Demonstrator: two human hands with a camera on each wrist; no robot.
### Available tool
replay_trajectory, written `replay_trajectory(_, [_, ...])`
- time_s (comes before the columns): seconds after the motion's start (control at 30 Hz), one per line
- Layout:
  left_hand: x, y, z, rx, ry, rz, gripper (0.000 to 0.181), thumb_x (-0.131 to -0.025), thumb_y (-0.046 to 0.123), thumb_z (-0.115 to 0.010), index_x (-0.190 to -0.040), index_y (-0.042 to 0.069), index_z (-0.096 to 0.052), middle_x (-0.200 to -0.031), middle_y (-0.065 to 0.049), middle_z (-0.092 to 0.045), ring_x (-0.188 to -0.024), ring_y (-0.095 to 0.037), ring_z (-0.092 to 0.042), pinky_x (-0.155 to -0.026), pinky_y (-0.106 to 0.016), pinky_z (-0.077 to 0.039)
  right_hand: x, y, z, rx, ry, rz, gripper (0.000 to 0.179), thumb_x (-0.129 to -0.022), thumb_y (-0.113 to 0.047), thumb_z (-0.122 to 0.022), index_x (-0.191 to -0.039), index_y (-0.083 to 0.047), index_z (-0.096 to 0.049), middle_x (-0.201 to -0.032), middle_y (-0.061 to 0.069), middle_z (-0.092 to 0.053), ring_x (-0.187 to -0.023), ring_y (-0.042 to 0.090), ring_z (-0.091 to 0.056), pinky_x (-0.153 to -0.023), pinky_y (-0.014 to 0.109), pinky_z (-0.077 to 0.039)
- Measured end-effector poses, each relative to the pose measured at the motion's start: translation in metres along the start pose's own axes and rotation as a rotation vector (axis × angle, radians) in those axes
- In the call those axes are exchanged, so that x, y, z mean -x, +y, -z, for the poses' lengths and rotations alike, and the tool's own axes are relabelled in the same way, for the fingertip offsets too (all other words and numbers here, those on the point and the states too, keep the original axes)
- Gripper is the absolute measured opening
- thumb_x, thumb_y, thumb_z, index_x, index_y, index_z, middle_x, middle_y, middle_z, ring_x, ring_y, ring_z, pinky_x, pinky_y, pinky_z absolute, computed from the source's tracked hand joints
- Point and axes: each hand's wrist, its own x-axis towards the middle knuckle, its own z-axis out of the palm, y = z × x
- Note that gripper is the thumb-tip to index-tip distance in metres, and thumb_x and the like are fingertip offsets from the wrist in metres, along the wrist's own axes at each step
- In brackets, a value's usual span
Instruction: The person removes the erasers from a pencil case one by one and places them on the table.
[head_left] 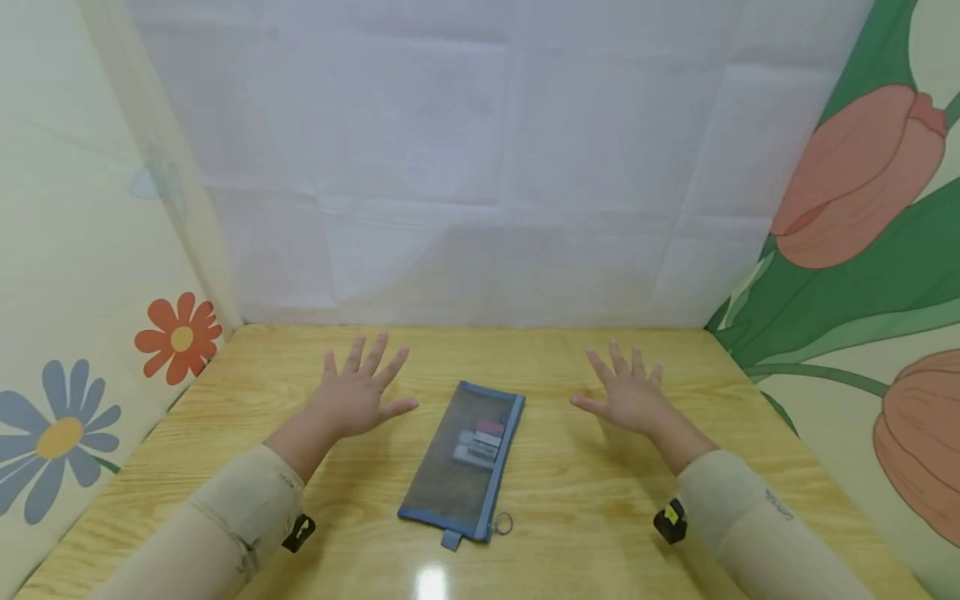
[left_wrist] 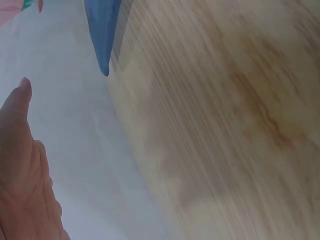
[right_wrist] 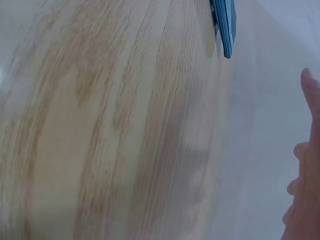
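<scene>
Wood-grain counter (head_left: 558,487): blue-edged, see-through grey pouch (head_left: 456,473); left hand (head_left: 352,400) at its ten o'clock, right hand (head_left: 628,398) at two, both released.

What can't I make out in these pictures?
Head view: what the small items are, veiled by the see-through pouch around them.
Head view: the pouch's underside, turned to the table.
Left wrist view: part of the left hand, beyond the left edge.
Right wrist view: part of the right hand, beyond the right edge.
Both wrist views: most of the pouch, beyond the top edge.
</scene>
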Motion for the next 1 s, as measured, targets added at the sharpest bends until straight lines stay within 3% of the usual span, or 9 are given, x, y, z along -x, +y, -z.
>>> replay_trajectory(0.27, [-0.005,0.019,0.001,0.034,-0.004,-0.029,0.082,-0.082,0.071,-0.029,-0.147,0.029,-0.002,-0.152,-0.007,0.016,-0.135,-0.038,0.016,-0.095,-0.069,0.014,-0.001,-0.003,0.002,0.018,-0.004,-0.008,0.099,-0.071,-0.084,-0.025,-0.148,-0.026,-0.003,-0.151,0.019,0.006,-0.132,0.050,0.009,-0.092,0.072,0.012])
replay_trajectory(0.67, [-0.016,0.044,-0.012,0.038,-0.005,-0.096,0.080,-0.083,0.069,-0.033,-0.147,0.031,-0.003,-0.152,-0.006,0.014,-0.136,-0.037,0.013,-0.098,-0.068,0.007,-0.003,-0.005,0.002,0.008,-0.010,-0.007,0.100,-0.071,-0.083,-0.026,-0.148,-0.023,-0.006,-0.151,0.021,0.003,-0.132,0.048,0.013,-0.091,0.072,0.013])
replay_trajectory(1.0, [-0.022,0.062,-0.019,0.019,-0.012,-0.157,0.084,-0.080,0.076,-0.023,-0.147,0.031,-0.002,-0.152,-0.006,0.014,-0.136,-0.037,0.009,-0.101,-0.067,0.000,-0.004,-0.006,0.002,0.008,-0.012,-0.003,0.100,-0.070,-0.084,-0.025,-0.148,-0.023,-0.008,-0.151,0.020,0.003,-0.132,0.050,0.010,-0.091,0.073,0.011])
